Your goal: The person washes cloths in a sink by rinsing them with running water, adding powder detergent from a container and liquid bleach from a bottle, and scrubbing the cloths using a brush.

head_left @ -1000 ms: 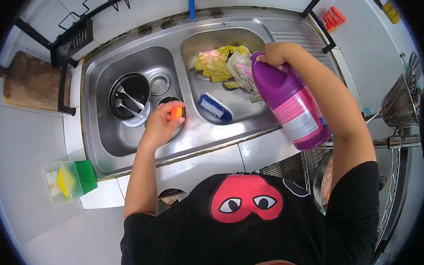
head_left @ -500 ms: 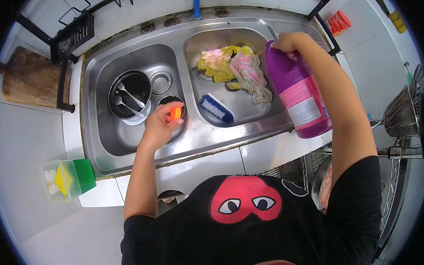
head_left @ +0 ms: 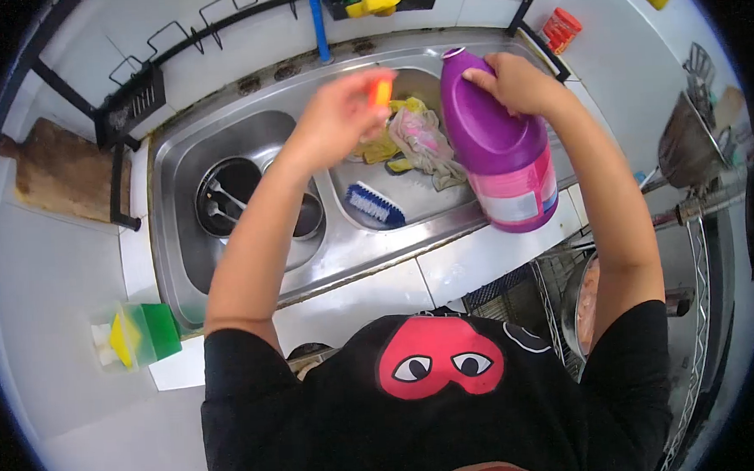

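The person at the double sink has the right hand wrapped around the handle of a big purple bottle. The bottle is over the right side of the right basin and its near rim, its uncapped neck pointing to the far side and a little left. From here I can't tell whether its base touches anything.

The left hand is up over the far part of the sink, near the divider — a bit blurred, fingertips pinching a small orange cap, well apart from the bottle's neck.

Beyond and below that hand, a yellow cloth lies in the right basin, against a pale, pink-stained cloth to its right. A blue-and-white brush sits nearer the person, toward the basin's left side.

In the left basin there's a black pan with two pieces of cutlery in it, and a small pot to its right, partly behind the left forearm. A wooden board stands at the far left — and a red container at the far right.
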Demonstrator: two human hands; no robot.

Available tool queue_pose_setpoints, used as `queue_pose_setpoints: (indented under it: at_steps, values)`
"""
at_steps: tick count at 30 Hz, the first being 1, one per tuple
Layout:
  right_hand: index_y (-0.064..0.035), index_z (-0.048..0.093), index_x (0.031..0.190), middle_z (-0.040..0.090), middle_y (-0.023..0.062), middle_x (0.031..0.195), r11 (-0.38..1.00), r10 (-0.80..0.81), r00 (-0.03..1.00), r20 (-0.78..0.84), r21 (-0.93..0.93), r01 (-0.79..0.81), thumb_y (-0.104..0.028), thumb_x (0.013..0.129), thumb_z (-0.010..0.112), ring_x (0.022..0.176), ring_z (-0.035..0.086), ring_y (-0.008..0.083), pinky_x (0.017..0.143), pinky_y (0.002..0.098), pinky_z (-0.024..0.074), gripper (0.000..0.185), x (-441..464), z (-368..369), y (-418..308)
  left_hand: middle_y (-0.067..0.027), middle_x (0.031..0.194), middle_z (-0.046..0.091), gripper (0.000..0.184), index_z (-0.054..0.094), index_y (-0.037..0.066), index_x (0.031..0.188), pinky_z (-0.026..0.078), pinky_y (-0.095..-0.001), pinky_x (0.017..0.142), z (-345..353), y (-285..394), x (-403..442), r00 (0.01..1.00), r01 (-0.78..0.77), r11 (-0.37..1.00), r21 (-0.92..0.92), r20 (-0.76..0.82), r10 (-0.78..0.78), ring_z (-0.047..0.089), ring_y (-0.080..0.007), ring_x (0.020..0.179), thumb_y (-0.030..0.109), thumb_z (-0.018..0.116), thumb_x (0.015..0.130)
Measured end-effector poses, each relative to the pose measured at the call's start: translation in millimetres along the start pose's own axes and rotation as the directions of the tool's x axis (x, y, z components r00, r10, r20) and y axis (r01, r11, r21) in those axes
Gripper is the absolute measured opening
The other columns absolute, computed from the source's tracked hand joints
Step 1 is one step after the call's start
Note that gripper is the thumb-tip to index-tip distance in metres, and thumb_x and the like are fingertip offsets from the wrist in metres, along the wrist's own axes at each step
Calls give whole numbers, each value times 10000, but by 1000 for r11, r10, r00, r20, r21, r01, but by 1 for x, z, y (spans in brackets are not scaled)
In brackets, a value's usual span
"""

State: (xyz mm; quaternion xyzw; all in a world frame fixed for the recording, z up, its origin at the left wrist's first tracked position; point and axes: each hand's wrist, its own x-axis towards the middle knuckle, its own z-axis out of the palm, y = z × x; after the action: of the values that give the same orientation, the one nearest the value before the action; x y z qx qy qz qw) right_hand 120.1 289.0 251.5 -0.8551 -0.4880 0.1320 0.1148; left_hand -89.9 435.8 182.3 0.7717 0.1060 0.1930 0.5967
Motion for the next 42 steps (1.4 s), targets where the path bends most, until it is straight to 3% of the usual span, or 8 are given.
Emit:
queue_pose_setpoints:
  at_steps: [8,13,21,25,29,33,38,42]
  values:
    - [19,571,918,610,228,821,973,-220,971,-97,-87,212,-393,834,541,789,594,369,710,411,463,422,-89,-9,-7,-36,846,597,358,518,37,1167,500,-239,627,47,71,53,903,-89,968,233,430,-21,544,-88,668,179,584,845]
    - [17,583,972,613,231,886,982,-185,979,-91,-59,180,-403,816,552,865,588,377,776,421,463,449,-142,-3,-7,-54,807,607,362,550,-42,1095,487,-242,566,76,107,29,842,117,845,521,400,-363,547,-79,647,205,600,836]
    - [8,574,1003,613,225,912,976,-210,971,-111,30,215,-416,807,568,870,587,379,769,422,472,467,-223,11,25,-126,1114,560,368,571,29,1121,435,-294,861,132,111,-38,798,-231,969,86,587,138,542,-161,977,46,639,759]
    - [14,559,929,611,232,827,955,-280,942,-185,49,293,-387,822,559,795,590,394,709,434,467,415,-268,22,38,-85,752,638,380,641,2,936,480,-271,599,173,118,-72,990,-114,852,510,133,53,603,-137,651,355,621,798]
    - [15,559,916,609,234,814,927,-363,917,-163,35,373,-403,819,560,787,593,387,696,429,465,429,-308,48,47,-40,628,612,313,642,36,894,434,-265,531,207,128,-122,952,-53,786,615,270,-147,543,-113,546,333,634,794]
    - [16,572,939,607,234,799,922,-367,929,-44,118,370,-408,812,568,781,599,376,695,419,463,442,-333,85,54,-79,938,604,316,575,23,1057,471,-264,682,218,102,-170,869,-388,785,483,475,138,568,-147,803,232,620,824]
    - [15,582,945,606,254,839,876,-438,898,23,235,422,-426,794,581,810,591,402,731,436,467,466,-364,131,54,-105,720,630,384,604,-5,971,484,-272,540,243,100,-222,944,121,685,718,131,-304,612,-140,548,348,603,820]
    - [7,566,947,599,255,853,901,-395,908,138,249,354,-402,791,595,825,576,414,733,450,457,438,-384,166,52,-160,715,635,401,623,-10,909,491,-340,594,253,69,-262,958,2,660,751,187,-217,631,-242,630,372,627,786]
